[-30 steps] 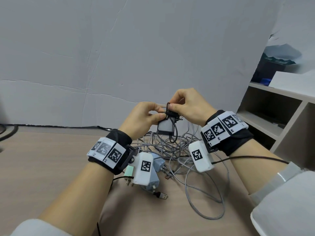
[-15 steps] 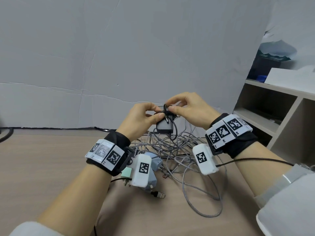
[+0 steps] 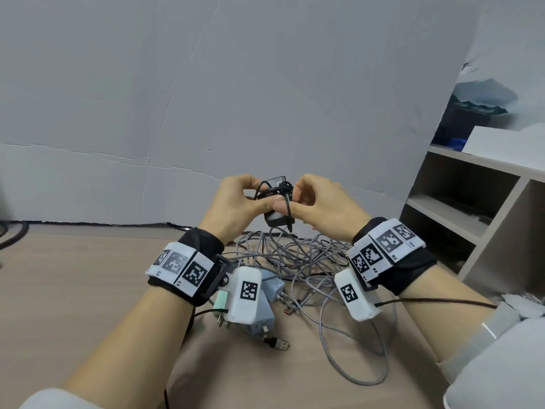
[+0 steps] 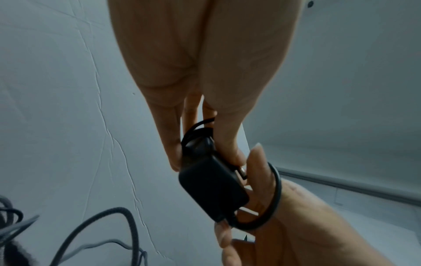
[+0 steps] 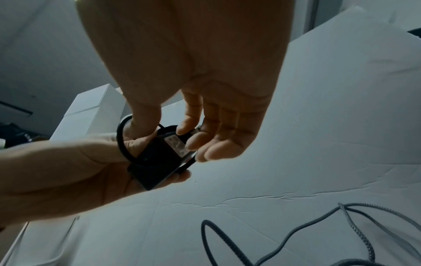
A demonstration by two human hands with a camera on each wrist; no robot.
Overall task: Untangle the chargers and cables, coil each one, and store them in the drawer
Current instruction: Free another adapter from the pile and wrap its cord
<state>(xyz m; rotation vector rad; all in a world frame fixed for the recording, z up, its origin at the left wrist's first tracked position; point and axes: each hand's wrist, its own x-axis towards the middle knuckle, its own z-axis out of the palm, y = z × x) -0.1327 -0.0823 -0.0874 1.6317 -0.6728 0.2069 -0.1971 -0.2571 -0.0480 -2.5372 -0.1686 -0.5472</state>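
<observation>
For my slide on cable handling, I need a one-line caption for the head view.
Both hands, left hand and right hand, hold a black charger wrapped in its cord above tangled grey cables.

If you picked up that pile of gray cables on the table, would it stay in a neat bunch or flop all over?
Probably flop: the gray cables lie in loose, sagging loops on the table. They cross over each other, so lifting one would likely drag others. The braided covering looks grippy, not slippery.
</observation>
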